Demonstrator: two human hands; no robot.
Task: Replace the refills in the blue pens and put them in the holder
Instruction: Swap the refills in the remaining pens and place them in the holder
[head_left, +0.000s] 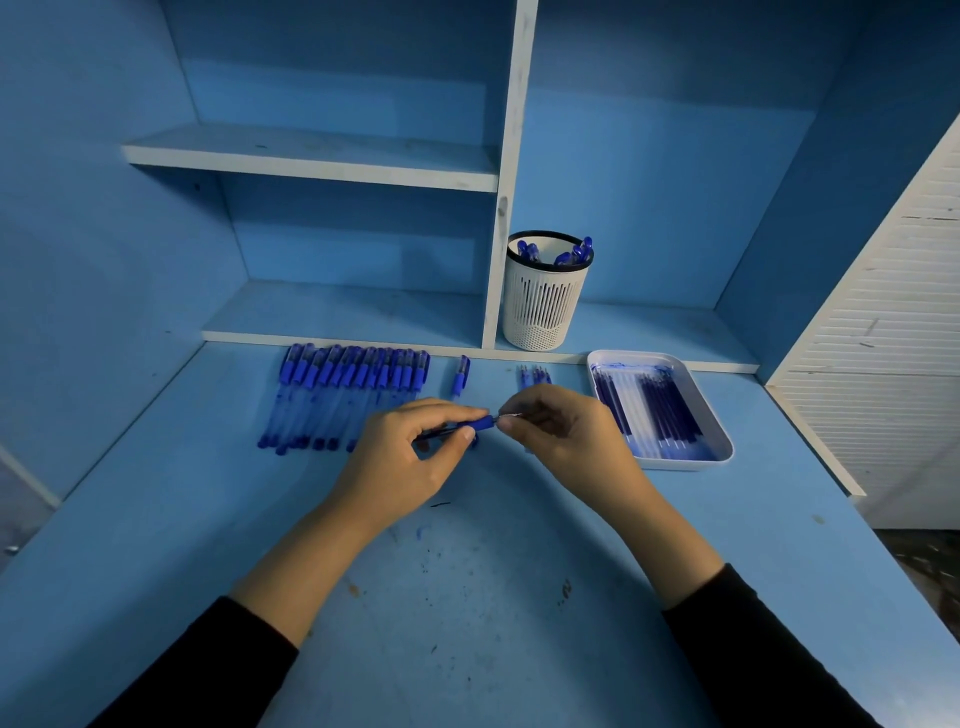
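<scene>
I hold a blue pen (480, 423) just above the tabletop (519, 597), my left hand (415, 457) curled round its barrel, my right hand (558, 431) pinching the thin refill (511, 415) at its tip. Behind lie a row of pens (345, 395), one loose cap (460, 375), a tray of refills (657, 408), and the holder (545, 293) on the shelf.

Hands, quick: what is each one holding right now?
Left hand: grips the blue pen.
Right hand: pinches the thin refill at that pen's end.
</scene>
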